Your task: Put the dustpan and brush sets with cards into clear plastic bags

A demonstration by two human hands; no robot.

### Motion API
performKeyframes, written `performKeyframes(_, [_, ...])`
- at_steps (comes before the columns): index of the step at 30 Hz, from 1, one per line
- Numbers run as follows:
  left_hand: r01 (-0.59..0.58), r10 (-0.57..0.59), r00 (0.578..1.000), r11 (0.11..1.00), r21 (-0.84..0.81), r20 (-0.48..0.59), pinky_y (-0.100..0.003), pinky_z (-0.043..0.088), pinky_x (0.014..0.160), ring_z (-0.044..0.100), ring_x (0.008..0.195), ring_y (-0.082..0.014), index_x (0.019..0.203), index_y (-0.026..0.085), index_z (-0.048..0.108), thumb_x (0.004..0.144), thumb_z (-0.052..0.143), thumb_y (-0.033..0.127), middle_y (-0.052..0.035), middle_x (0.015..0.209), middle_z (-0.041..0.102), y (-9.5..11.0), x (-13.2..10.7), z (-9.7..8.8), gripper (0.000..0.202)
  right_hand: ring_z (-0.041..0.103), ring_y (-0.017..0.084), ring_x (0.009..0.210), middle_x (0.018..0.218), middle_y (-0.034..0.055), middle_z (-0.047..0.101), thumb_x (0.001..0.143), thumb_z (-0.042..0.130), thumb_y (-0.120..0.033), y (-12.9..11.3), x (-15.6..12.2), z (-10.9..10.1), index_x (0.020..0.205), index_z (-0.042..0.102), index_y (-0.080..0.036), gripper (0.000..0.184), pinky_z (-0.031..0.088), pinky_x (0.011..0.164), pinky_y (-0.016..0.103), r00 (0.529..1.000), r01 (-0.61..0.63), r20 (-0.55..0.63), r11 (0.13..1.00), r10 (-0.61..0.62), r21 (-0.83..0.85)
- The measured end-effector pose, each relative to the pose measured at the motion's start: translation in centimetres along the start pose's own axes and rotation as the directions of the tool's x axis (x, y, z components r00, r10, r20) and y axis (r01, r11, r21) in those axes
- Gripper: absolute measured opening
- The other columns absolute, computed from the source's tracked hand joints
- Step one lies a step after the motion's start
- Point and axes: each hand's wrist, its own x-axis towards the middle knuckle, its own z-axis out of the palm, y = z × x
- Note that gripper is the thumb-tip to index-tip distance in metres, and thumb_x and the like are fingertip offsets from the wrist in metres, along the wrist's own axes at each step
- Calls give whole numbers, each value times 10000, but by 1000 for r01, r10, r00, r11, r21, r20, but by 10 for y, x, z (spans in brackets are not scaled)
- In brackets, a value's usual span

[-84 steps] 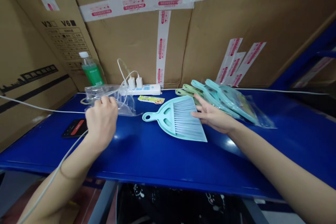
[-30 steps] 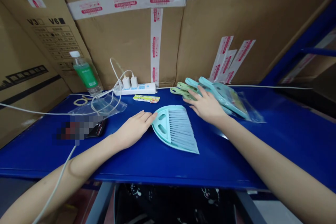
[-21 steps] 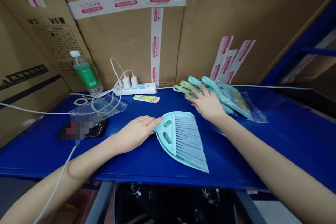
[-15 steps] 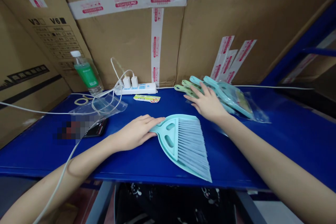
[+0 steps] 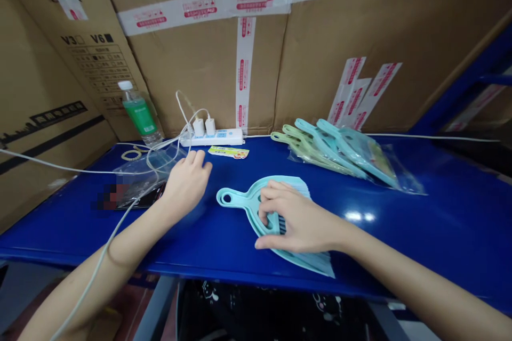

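Observation:
A mint-green hand brush (image 5: 244, 202) lies flat on the blue table (image 5: 420, 224), its handle pointing left and its bristles reaching the near edge. My right hand (image 5: 298, 221) rests on top of the brush, fingers curled over its body and thumb along the near side. My left hand (image 5: 184, 184) hovers left of the handle with its fingers stretched toward a clear plastic bag (image 5: 140, 173); it holds nothing. A pile of bagged brushes (image 5: 340, 152) in mint and pale green lies at the back right.
A white power strip (image 5: 212, 137) with chargers and cables sits against the cardboard boxes (image 5: 312, 64) at the back. A green-labelled bottle (image 5: 140, 114) stands at back left. A dark phone (image 5: 144, 200) lies by the bag. A small printed label (image 5: 229, 152) lies near the strip.
My right hand left the pile of bagged brushes and came down onto the loose brush. My left hand let go of the brush handle and moved left toward the plastic bag.

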Motion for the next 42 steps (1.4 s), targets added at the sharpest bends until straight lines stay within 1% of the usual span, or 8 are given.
performKeyframes(5, [127,-131,991,989,76,42,-361,498,492,582,789,-307,710,98,682,747,293,-2,-201,811,599,-11,-12,3,403,501,207,829,729,-5,473,715,706,-420,-4,-3,-2,588,530,-204,306,338,933,484,997,-76,30,996,75,49])
performKeyframes(10, [142,-152,983,985,101,99,-366,496,514,603,766,-309,724,73,675,733,312,-15,-192,742,611,-9,-12,1,374,498,207,868,755,-15,454,717,699,-365,-7,-4,1,597,475,-203,301,291,974,510,988,-147,47,985,144,88])
performKeyframes(16, [-251,277,959,921,-299,50,-399,495,880,582,1009,-235,1199,133,547,815,378,87,-98,1106,646,10,-12,-2,423,460,207,858,739,-12,440,706,686,-294,-9,-3,0,578,390,-199,336,343,899,460,985,-172,26,982,170,75])
performKeyframes(22, [-292,401,909,806,-515,113,-397,450,960,545,1120,-234,1299,134,466,849,428,166,-118,1204,589,14,-16,-3,452,424,207,839,726,-3,435,694,666,-250,-12,-3,0,555,328,-196,369,354,847,415,981,-196,1,979,196,53])
performKeyframes(30, [-290,386,922,682,-672,-5,-348,484,883,583,1010,-189,1215,188,535,893,514,242,-71,1075,611,15,-2,8,328,404,199,800,719,8,464,685,632,-209,-12,-4,0,563,298,-198,356,346,736,347,973,-212,-104,976,207,-38])
performKeyframes(34, [-300,338,939,700,-648,-69,-379,488,880,585,1014,-202,1202,163,518,889,519,266,-89,1088,618,10,6,14,329,409,187,788,716,9,469,684,615,-158,-9,-6,-1,563,293,-194,346,329,713,330,970,-183,-188,972,154,-147])
performKeyframes(39, [-270,240,961,729,-629,-134,-401,473,909,574,1068,-203,1178,160,495,903,478,266,-106,1155,611,-9,30,24,295,429,207,765,721,38,497,821,554,-376,-6,-11,-12,581,395,-199,338,319,680,346,959,-228,-229,933,166,-279])
performKeyframes(42, [-231,181,973,765,-602,-144,-420,463,918,566,1088,-218,1147,158,499,888,487,254,-118,1160,605,-20,52,34,277,433,201,727,703,47,501,890,442,-342,-5,-13,-17,582,432,-196,340,318,664,346,960,-242,-215,915,177,-325])
